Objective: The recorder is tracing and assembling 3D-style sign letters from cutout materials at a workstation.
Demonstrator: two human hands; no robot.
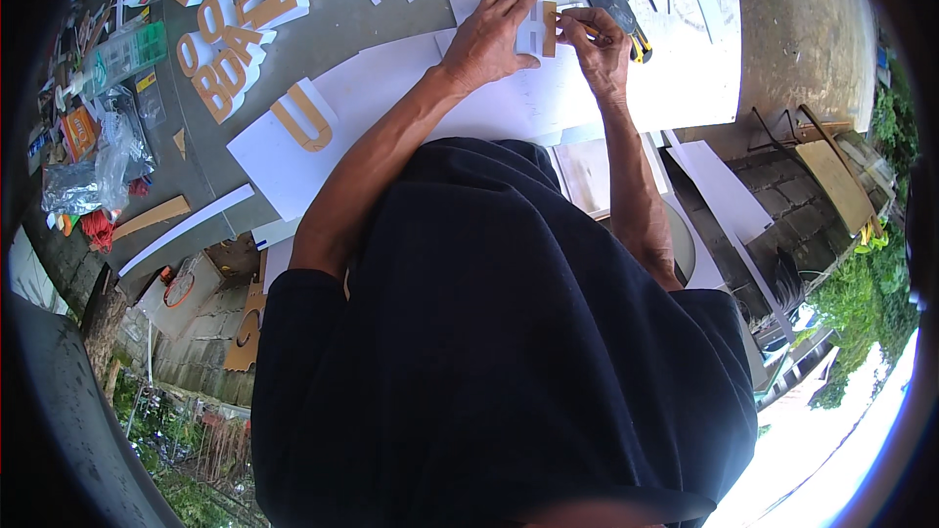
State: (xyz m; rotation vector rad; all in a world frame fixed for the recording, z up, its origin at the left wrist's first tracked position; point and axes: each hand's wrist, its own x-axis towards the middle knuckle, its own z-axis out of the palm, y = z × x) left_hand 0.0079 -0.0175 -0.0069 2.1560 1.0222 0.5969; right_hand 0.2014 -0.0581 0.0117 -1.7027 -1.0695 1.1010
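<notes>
— Nearest? Dark shirt, below white sheet on desk.
— Hands? Left hand pinching small brown-and-white piece above sheet; right hand closed on pencil-like tool.

The left hand pressed a small white piece onto the white sheet on the grey table. The right hand held a brown strip upright against that piece, with a pencil in its fingers. Brown-and-white letters lay at far left, a U-shape nearer. A dark shirt filled the near view.
</notes>
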